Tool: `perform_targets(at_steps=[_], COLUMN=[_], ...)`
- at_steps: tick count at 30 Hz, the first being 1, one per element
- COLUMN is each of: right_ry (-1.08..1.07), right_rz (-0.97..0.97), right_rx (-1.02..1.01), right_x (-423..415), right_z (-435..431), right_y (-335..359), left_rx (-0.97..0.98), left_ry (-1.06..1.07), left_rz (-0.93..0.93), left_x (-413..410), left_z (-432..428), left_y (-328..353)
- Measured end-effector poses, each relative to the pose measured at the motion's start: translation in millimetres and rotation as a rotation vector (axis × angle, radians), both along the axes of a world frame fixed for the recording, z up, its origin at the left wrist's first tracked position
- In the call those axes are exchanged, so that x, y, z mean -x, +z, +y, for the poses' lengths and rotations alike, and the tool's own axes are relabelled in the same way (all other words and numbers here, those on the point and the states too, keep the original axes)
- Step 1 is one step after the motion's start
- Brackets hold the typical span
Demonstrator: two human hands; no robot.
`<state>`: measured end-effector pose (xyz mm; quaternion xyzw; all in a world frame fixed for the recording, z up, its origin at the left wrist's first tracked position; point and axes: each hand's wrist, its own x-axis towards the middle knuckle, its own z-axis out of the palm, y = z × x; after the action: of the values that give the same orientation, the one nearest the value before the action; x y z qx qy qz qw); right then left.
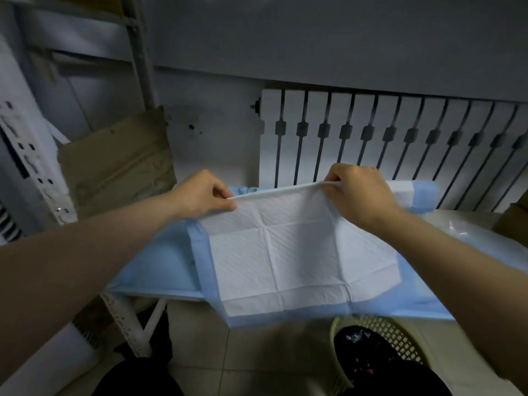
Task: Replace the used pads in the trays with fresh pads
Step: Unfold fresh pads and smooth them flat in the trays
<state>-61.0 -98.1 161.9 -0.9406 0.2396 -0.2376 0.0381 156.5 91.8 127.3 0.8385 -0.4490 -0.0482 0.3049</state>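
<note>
Two bare forearms (85,252) are seen reaching in from the lower corners, closest to the lens. Behind everything, a white ribbed metal radiator (400,132) is mounted along the grey wall. In front of it, a white quilted absorbent pad with a light blue border (280,252) is held up by its top edge, with square fold creases across it and its lower edge hanging over the beige tiled floor (251,364). The top edge is pinched near one end by the left hand (203,195) and near the other by the right hand (363,195), the fingers of both curled onto it. Beneath the pad, a light blue plastic-backed sheet (148,270) is spread over a low surface. At its far right end a patch of glossy pale plastic (460,228) is exposed; whether it belongs to a tray cannot be told. A brown flattened cardboard sheet (120,161) is leaned against the wall at the left. A beige perforated plastic basket lined with a black bag (397,335) stands on the floor at lower right, just below the pad's lower edge.
</note>
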Motion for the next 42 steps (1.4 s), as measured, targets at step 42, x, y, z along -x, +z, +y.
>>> perform_targets(at_steps=[42], right_ry=[0.154], right_rz=[-0.040], right_rx=[-0.027], right_x=[-73.4], right_z=[65.2], right_y=[-25.6], left_rx=[0.355], left_ry=[0.238], left_rz=[-0.514], left_x=[30.7], left_z=[41.1], left_y=[8.7])
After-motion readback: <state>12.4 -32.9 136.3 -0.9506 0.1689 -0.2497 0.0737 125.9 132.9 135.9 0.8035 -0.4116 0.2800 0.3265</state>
